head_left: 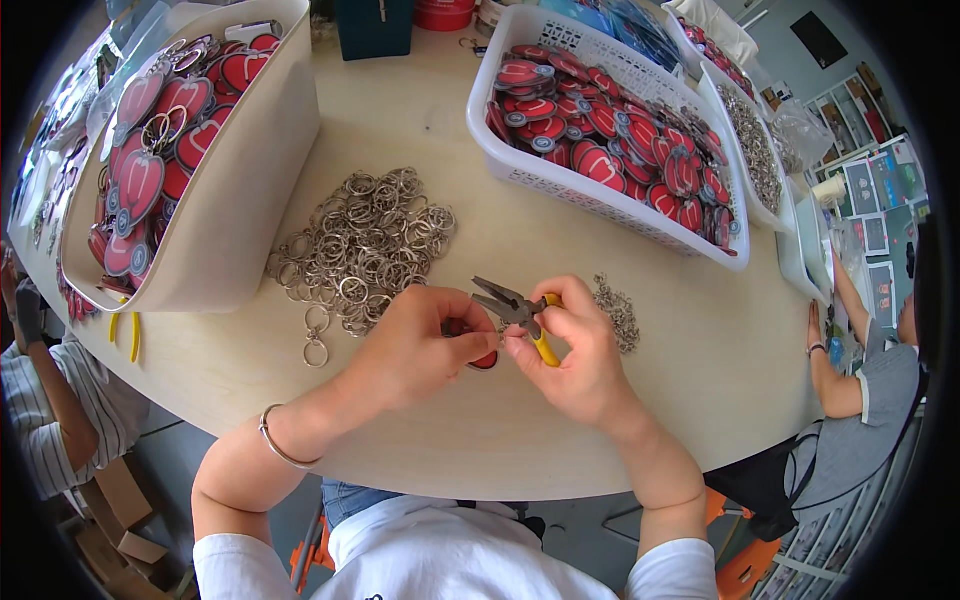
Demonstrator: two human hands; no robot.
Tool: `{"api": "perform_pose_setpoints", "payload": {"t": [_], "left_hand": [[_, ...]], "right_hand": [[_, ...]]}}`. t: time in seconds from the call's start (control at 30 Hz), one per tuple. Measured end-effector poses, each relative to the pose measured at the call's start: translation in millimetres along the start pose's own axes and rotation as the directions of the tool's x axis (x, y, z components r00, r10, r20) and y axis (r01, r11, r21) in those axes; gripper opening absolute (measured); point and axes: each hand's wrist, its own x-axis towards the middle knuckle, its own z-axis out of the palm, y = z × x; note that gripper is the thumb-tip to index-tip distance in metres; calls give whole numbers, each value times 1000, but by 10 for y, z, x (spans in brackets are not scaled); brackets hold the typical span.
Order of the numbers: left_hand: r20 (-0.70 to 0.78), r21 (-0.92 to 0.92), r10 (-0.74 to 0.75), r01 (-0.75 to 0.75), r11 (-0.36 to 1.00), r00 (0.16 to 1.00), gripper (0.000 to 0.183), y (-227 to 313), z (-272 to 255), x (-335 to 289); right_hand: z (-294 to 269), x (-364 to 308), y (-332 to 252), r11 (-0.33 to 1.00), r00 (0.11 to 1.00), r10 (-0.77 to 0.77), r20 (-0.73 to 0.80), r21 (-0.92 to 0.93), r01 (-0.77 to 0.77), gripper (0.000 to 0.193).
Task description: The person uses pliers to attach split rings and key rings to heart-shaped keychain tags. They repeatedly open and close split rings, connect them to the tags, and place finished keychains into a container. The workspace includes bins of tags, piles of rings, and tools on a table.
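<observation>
My left hand point(425, 335) is closed round a red tag point(486, 360) of rubbery look, most of it hidden by the fingers. Close beside it, my right hand point(580, 350) grips pliers point(508, 304) with yellow handles, their dark jaws parted and pointing up to the left. The right thumb and finger meet near the left fingertips; whatever small part lies between them is too small to make out. Beyond my left hand lies a heap of silver key rings point(375, 240). Small metal links point(617, 315) are piled just right of my right hand.
A deep white bin point(285, 165) of red tags with key rings stands at left, a white perforated basket point(600, 205) of red tags at back right. Yellow-handled pliers point(134, 335) lie by the bin. A tray of metal parts point(745, 130) is farther right. People sit at both sides.
</observation>
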Motion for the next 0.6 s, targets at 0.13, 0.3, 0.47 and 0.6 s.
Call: {"api": "perform_pose_setpoints", "payload": {"t": [0.13,0.3,0.47,0.6], "left_hand": [[56,41,-4,1,999,998,15,14,-24,6],[3,291,370,-355,888,929,11,-132,59,5],[-63,522,453,-357,775,889,8,-131,56,-22],[-106,392,429,-358,847,897,8,-84,53,-29]], "right_hand": [[16,-22,31,996,999,-23,-29,-84,20,19],[53,6,-71,925,967,-254,-31,-302,233,25],[50,0,-30,889,974,-176,-143,-448,95,25],[29,-44,-20,990,999,-30,-44,-143,23,20]]}}
